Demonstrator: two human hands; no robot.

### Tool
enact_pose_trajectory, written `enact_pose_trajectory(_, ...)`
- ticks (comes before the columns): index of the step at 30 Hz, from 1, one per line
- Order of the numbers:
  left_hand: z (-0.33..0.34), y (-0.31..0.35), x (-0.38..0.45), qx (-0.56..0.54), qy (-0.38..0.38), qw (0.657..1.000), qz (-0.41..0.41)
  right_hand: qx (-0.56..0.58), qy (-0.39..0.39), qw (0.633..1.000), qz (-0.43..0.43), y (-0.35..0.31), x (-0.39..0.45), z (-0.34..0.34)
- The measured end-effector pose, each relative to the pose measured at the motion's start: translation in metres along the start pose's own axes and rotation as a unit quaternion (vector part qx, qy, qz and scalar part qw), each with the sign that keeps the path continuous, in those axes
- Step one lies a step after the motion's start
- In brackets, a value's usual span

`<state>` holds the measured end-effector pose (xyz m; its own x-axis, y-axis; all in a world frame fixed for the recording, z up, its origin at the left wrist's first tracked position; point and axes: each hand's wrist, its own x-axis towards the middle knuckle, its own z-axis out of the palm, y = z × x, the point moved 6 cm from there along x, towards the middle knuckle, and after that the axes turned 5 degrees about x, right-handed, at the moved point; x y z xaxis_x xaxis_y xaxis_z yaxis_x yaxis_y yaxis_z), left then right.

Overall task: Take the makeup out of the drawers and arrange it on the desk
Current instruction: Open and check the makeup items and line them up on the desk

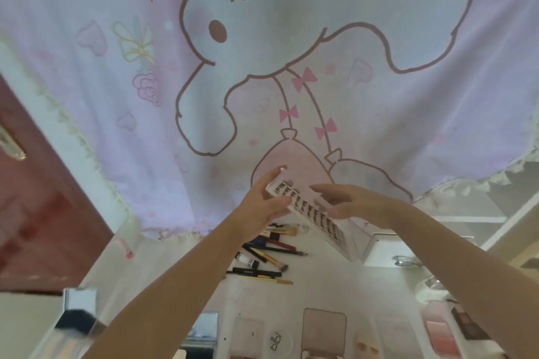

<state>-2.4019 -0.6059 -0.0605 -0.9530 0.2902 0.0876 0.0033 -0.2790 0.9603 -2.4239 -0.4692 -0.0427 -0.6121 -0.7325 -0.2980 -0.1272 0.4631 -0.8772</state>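
Observation:
A long white false-eyelash box (318,220) with rows of black lashes is held up in the air above the white desk (318,288), tilted down to the right. My left hand (262,201) grips its upper left end. My right hand (347,202) holds its far side, fingers over the top edge. Below the box lies a loose heap of brushes and pencils (268,253). Flat compacts and palettes (323,329) sit in a row near the desk's front edge, with a round white compact (278,341) among them.
A pink cartoon curtain (262,67) hangs behind the desk. A red-brown door (38,198) stands at the left. A pink tube (125,248) lies at the desk's back left. Clear boxes (78,315) sit at front left, pink blush palettes (440,329) at right.

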Motion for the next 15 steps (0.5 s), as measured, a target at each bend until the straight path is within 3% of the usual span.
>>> enact_pose_trajectory(3,-0.012,-0.008,-0.014,-0.086,0.019,0.996,-0.017,0.166,0.0,0.986,-0.001,0.008,0.011,0.003)
enact_pose_trajectory(5,-0.021,-0.012,-0.024,-0.129,0.043,0.991,-0.019,0.317,-0.026,0.948,0.01,0.022,0.018,0.003)
enact_pose_trajectory(8,-0.039,-0.021,-0.041,-0.175,0.08,0.981,-0.031,0.469,-0.146,0.871,0.021,0.027,0.028,0.02)
enact_pose_trajectory(11,-0.056,-0.032,-0.065,-0.194,0.139,0.971,-0.03,0.525,-0.223,0.821,0.018,0.036,0.054,0.034)
enact_pose_trajectory(14,-0.066,-0.042,-0.095,-0.215,0.193,0.957,-0.009,0.545,-0.234,0.805,0.014,0.031,0.06,0.055)
enact_pose_trajectory(15,-0.066,-0.044,-0.106,-0.222,0.207,0.953,0.007,0.539,-0.208,0.816,0.023,0.031,0.06,0.06)
